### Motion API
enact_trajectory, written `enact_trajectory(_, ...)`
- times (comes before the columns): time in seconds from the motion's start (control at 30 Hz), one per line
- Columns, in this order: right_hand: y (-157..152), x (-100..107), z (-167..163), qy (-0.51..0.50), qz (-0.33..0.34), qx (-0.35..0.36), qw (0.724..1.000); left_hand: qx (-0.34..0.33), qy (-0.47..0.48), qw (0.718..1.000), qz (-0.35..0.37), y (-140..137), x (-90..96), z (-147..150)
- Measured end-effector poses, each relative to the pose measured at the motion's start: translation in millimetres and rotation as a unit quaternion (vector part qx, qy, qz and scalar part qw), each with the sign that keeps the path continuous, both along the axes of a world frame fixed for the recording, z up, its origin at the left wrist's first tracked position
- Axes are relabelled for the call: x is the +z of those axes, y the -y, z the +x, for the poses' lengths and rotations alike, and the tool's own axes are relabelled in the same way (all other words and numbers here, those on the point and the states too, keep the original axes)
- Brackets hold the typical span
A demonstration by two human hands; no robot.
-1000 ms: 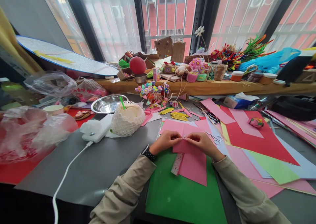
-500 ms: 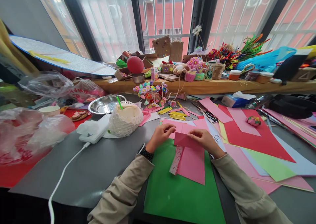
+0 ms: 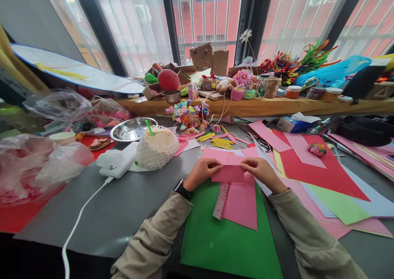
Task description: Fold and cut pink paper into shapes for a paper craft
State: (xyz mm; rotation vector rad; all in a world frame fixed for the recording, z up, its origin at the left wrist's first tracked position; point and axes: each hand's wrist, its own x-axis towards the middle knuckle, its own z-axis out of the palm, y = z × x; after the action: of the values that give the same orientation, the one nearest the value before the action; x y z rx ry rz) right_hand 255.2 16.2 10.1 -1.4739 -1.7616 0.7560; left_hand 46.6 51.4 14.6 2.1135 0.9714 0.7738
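A small rectangle of pink paper (image 3: 228,174) is stretched between my two hands, just above the table. My left hand (image 3: 201,171) pinches its left end between thumb and fingers. At the other end, my right hand (image 3: 261,172) grips the upper right corner the same way. Beneath lies a larger pink sheet (image 3: 241,209), with a patterned ruler (image 3: 221,201) along its left side. Both rest on a green sheet (image 3: 230,248). More pink paper (image 3: 212,154) shows just behind my hands.
To the left stand a coconut (image 3: 157,147) with a green straw, a white device (image 3: 118,164) with a cable, and a steel plate (image 3: 133,129). Yellow folded strips (image 3: 221,142) lie behind. Red paper (image 3: 326,180) and other coloured sheets spread at right. Crafts crowd the wooden ledge (image 3: 197,107).
My left hand has closed on the left end of the small pink paper, which has shifted slightly left. My right hand has moved from its top edge to its right corner.
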Motion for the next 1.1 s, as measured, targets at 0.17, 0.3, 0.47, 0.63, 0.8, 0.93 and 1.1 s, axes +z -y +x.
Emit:
enact_trajectory(0.17,0.2,-3.1,-6.7,-0.005,0.068,-0.085,0.994,-0.009,0.01,1.0,-0.01,-1.5,-3.6,1.6)
enact_trajectory(0.3,5.4,-5.8,-22.7,0.001,0.074,0.029,0.997,-0.055,0.012,0.998,-0.013,-0.6,-8.4,4.9)
enact_trajectory(0.47,9.6,-2.8,-28.2,0.011,0.05,0.067,0.996,-0.074,-0.003,0.997,0.001,1.3,-5.4,5.1)
enact_trajectory(0.63,8.9,2.7,-20.8,0.024,0.049,0.029,0.998,-0.019,0.026,0.999,0.015,-2.3,-6.0,2.5)
enact_trajectory(0.8,7.8,2.1,-15.0,0.024,0.061,0.0,0.998,0.049,0.101,0.994,-0.011,-6.8,-8.4,1.1)
enact_trajectory(0.93,8.4,2.7,-18.4,0.016,0.053,0.019,0.998,-0.003,0.08,0.997,-0.005,-2.0,-9.9,6.1)
enact_trajectory(1.1,9.1,4.0,-22.0,0.033,0.042,0.05,0.997,-0.044,0.001,0.999,0.028,3.2,-11.0,9.7)
